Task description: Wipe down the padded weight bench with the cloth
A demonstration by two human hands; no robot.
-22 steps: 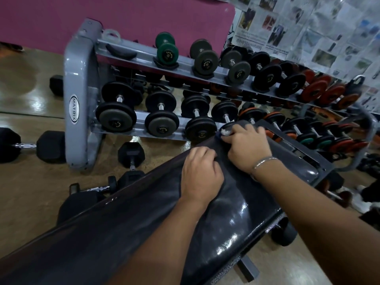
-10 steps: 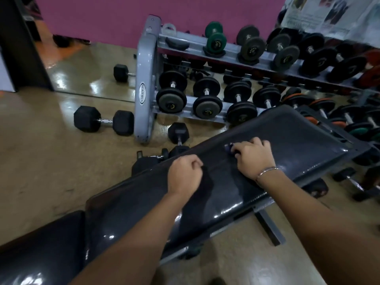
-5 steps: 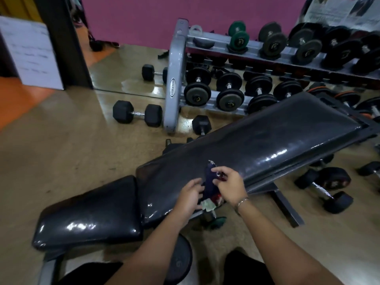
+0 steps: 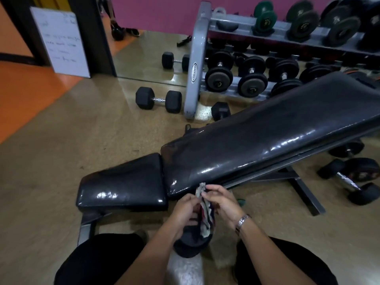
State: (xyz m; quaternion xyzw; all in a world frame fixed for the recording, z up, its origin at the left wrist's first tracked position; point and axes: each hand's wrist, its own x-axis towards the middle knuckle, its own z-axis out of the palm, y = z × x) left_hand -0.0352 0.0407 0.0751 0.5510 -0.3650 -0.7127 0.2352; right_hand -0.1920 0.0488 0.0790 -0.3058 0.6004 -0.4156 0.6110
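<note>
The black padded weight bench has an inclined back pad running up to the right and a short seat pad at its lower left. Both pads shine with glossy highlights. A crumpled patterned cloth hangs between my hands, just off the near edge of the back pad. My left hand grips the cloth from the left. My right hand, with a metal bracelet on the wrist, pinches its upper end. Neither hand touches the bench.
A grey dumbbell rack loaded with several dumbbells stands behind the bench. Loose hex dumbbells lie on the floor at the left and right. The bench's steel foot sticks out on the right. A whiteboard leans at the back left.
My hands left the back pad, where they were pressing the cloth, and drew back toward my body. They now hold the cloth up between them, and my view has pulled back.
</note>
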